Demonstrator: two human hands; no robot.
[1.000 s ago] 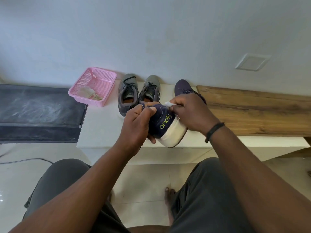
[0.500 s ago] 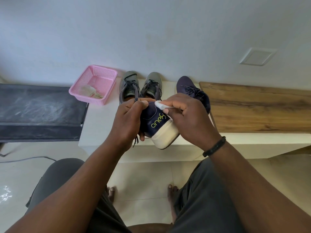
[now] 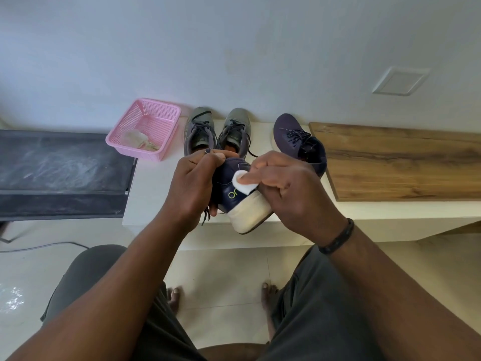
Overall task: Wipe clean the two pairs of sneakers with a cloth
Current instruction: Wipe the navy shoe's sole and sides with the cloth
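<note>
Left hand (image 3: 194, 185): I have it clamped round the navy shoe (image 3: 234, 190), heel towards me, above the bench (image 3: 156, 188) edge.
Right hand (image 3: 289, 194): my fingers press the white cloth (image 3: 243, 184) onto the heel.
Other navy shoe (image 3: 299, 140): on the bench, right.
Grey pair (image 3: 217, 132): behind, beside the pink basket (image 3: 144, 128).

Pink mesh basket (image 3: 166, 121) sits on the white worktop (image 3: 153, 188) at its far-left corner w/ crumpled pale stuff inside. Wooden board (image 3: 406, 162) covers the worktop's right part; dark dusty surface (image 3: 59, 168) adjoins on the left. Grey cable (image 3: 44, 247) lies on the tiled floor (image 3: 221, 282) below, blank wall plate (image 3: 400, 80) up right.
</note>
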